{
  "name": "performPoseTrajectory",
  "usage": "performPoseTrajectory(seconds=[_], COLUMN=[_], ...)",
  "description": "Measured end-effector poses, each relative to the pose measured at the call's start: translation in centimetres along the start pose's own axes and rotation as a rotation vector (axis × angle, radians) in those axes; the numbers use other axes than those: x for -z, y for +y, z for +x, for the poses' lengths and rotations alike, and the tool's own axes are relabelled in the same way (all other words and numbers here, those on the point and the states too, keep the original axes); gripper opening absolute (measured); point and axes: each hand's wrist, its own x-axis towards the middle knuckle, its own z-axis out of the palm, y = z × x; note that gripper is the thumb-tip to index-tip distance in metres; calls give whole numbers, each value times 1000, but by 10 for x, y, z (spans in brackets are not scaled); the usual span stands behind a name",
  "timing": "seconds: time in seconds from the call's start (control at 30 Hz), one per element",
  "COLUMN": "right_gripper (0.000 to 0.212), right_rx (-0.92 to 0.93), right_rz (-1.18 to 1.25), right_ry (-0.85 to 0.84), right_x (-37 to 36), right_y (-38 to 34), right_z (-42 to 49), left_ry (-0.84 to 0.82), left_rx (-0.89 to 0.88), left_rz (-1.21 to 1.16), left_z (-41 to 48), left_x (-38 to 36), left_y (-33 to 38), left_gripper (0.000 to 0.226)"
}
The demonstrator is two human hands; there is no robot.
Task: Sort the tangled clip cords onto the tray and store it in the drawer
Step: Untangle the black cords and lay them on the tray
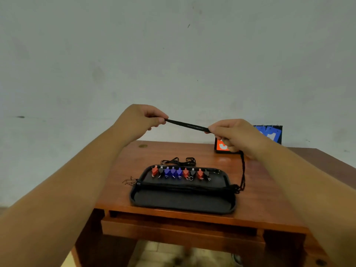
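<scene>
My left hand [141,120] and right hand [233,134] pinch a cord [186,125] taut: mid-sort, I judge, next laying it on the tray [183,201] at 6 o'clock.

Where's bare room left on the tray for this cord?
The tray's near half, between the laid cords and the front rim, is bare. The far edge is crowded with clips. Table right of the tray is also bare.

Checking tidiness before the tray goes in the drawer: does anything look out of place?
Yes. A tangle of black cords lies on the table behind the tray, not on it, and thin cord ends spill over its left rim.
</scene>
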Motion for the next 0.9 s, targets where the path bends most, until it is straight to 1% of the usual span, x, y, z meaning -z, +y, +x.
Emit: performPoseTrajectory(seconds=[0.1, 0.23, 0.33, 0.4, 0.47, 0.63, 0.8, 0.9], right_gripper=[14, 13, 11, 10, 10, 14, 15, 13], right_rx=[-34, -31, -27, -19, -2, 45, 26, 77], right_rz=[-116, -309, -405, -479, -508, -563, -493, -546], right_ry=[20, 28, -4, -16, 5, 69, 130, 159], right_x=[-3, -8, -14, -19, -22, -28, -29, -32], right_y=[19, 51, 78, 97, 115, 143, 161, 172], right_z=[-8, -18, -22, -24, -26, -28, -32, -34], left_ry=[6, -13, -57, -52, -45, -24, 12, -3], left_rx=[61, 129, 191, 228, 254, 236, 284, 291], left_rz=[4, 114, 143, 162, 194, 282, 231, 219], left_z=[-12, -30, -48, -59, -66, -70, -74, -78], left_x=[-8, -14, -22, -30, -37, -46, -55, -61], left_y=[-20, -61, -91, -106, -120, -153, -168, -174], left_gripper=[15, 14, 15, 17, 19, 24, 21, 21])
